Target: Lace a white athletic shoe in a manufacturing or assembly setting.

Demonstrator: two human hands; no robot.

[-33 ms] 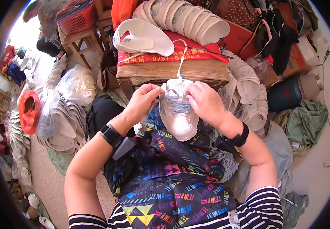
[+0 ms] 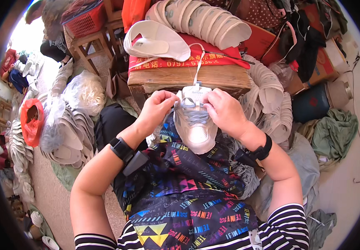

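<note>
A white shoe upper (image 2: 201, 139) with its toe toward me rests against my apron, below the edge of a wooden block. Grey-blue shoelace (image 2: 196, 116) crosses its front and makes a small loop near the tongue (image 2: 195, 92). A thin white strap (image 2: 197, 75) runs from the block down to the tongue. My left hand (image 2: 158, 107) is closed in a pinch at the upper's left eyelet edge, seemingly on the lace. On the other side my right hand (image 2: 223, 109) pinches the lace beside the tongue; its fingertips partly hide it.
The wooden block (image 2: 188, 79) carries a red cloth (image 2: 226, 60), a loose white upper (image 2: 157, 39) and a nested row of uppers (image 2: 201, 23). More stacked uppers (image 2: 271, 96) stand at the right, others (image 2: 69, 133) at the left beside a red bag (image 2: 32, 135).
</note>
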